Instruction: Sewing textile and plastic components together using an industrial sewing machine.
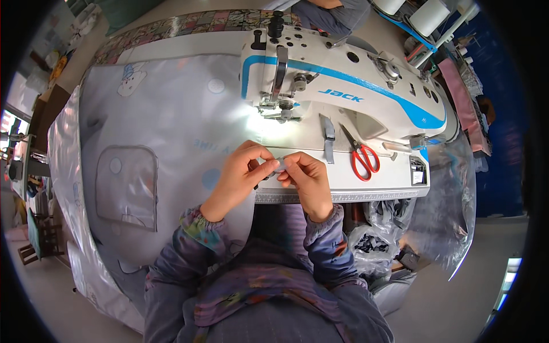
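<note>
My left hand (247, 167) and my right hand (306, 176) meet in front of the sewing machine (343, 86), thumbs and fingertips pinched. Between them is a small grey strip (280, 164), mostly covered by the fingers. A dark bit shows under the left fingers; I cannot make out what it is. Right of my hands, a grey strap with a buckle (329, 136) lies on the white machine bed. Next to it rest scissors with red handles (365, 161). On the left spreads a large grey printed fabric sheet (177, 114), with a piped pocket (127, 186) on it.
The machine's lamp lights the needle area (273, 120). A ruler strip (343, 196) runs along the table's front edge. Plastic bags of dark pieces (372, 243) stand below right. White thread cones (429, 18) sit at the back right. Another person's arm (329, 11) shows beyond the machine.
</note>
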A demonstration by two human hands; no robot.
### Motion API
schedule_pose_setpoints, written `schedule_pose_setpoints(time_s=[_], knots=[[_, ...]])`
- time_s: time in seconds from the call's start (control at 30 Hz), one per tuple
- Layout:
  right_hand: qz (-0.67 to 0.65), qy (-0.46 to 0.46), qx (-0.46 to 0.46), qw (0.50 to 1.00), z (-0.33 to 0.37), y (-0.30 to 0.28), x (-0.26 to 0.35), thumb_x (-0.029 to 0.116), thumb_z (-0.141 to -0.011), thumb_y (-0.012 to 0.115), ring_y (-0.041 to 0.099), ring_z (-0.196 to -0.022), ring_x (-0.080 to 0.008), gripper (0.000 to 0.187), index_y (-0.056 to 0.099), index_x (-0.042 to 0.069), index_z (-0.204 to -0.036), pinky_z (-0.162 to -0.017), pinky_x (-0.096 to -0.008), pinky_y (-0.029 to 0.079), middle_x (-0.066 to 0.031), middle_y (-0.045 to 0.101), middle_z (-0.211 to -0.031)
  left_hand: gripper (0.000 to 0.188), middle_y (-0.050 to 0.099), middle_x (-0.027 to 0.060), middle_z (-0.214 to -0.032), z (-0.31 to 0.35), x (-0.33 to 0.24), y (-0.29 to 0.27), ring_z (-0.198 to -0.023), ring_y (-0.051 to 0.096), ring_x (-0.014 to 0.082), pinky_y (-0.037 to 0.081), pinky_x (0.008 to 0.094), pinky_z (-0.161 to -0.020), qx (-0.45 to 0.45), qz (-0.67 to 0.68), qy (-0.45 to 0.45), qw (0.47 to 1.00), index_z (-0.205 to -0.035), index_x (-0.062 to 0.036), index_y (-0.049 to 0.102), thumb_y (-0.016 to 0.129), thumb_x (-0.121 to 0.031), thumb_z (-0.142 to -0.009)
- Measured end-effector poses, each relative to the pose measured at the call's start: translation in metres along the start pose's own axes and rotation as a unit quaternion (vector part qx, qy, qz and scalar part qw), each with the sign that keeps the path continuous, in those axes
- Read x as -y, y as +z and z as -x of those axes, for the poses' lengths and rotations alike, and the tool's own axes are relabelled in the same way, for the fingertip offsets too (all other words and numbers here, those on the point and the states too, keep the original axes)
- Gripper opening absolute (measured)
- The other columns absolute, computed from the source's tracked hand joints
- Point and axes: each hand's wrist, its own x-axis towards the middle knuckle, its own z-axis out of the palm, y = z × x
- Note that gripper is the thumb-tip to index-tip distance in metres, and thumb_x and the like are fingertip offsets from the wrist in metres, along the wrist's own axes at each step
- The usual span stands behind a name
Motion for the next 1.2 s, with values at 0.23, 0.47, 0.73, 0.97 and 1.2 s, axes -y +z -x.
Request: schedule_pose_setpoints(time_s=[0.23, 0.47, 0.73, 0.97, 1.2], knots=[[0.039, -0.03, 0.017, 0.999, 0.004, 0.001, 0.001, 0.007, -0.097, 0.065, 0.068, -0.079, -0.0112, 0.01, 0.066, -0.003, -0.1, -0.069, -0.0225, 0.055, -0.0051, 0.069, -0.087, 0.016, 0.059, -0.0003, -0.074, 0.001, -0.003, 0.003, -0.059, 0.048, 0.005, 0.037, 0.0236, -0.053, 0.002, 0.003, -0.015, 1.0, -0.091, -0.0003, 0.063, 0.067, -0.015, -0.096], [0.189, -0.044, -0.028, 0.981, -0.03, 0.009, -0.009, 0.008, -0.095, 0.067, 0.067, -0.068, -0.0108, 0.011, 0.064, -0.002, -0.092, -0.058, -0.0232, 0.053, -0.0067, 0.069, -0.08, 0.022, 0.062, 0.0107, -0.077, -0.014, 0.012, -0.032, -0.065, 0.055, 0.0256, 0.043, 0.0365, -0.06, 0.065, -0.283, -0.012, 0.957, -0.081, -0.0023, 0.062, 0.067, -0.021, -0.092], [0.537, -0.154, -0.095, 0.824, -0.065, 0.039, -0.041, 0.015, -0.091, 0.065, 0.066, -0.059, -0.0332, 0.017, 0.066, 0.0, -0.084, -0.058, -0.0418, 0.051, -0.0159, 0.067, -0.068, 0.017, 0.063, 0.0047, -0.092, -0.027, 0.024, -0.043, -0.096, 0.061, 0.0266, 0.047, 0.0448, -0.09, -0.134, -0.538, 0.223, 0.802, -0.095, -0.0089, 0.061, 0.07, -0.018, -0.083], [0.559, -0.171, -0.079, 0.808, -0.005, 0.04, -0.032, 0.022, -0.091, 0.069, 0.064, -0.058, -0.0344, 0.035, 0.056, 0.006, -0.12, -0.055, -0.0445, 0.051, -0.0121, 0.064, -0.068, 0.026, 0.064, 0.0029, -0.117, -0.002, 0.034, -0.05, -0.117, 0.059, 0.0187, 0.037, 0.0497, -0.112, 0.021, -0.462, 0.212, 0.861, -0.111, -0.0105, 0.063, 0.06, -0.005, -0.086], [0.247, 0.03, 0.19, 0.95, 0.091, 0.052, -0.089, 0.006, -0.094, 0.066, 0.066, -0.103, -0.024, 0.074, 0.027, 0.008, -0.156, -0.088, -0.0327, 0.051, -0.0218, 0.063, -0.12, 0.031, 0.063, 0.0012, -0.123, 0.002, 0.035, -0.052, -0.126, 0.054, 0.0205, 0.031, 0.0525, -0.116, 0.047, -0.436, 0.204, 0.875, -0.118, -0.0102, 0.066, 0.06, -0.005, -0.088]])
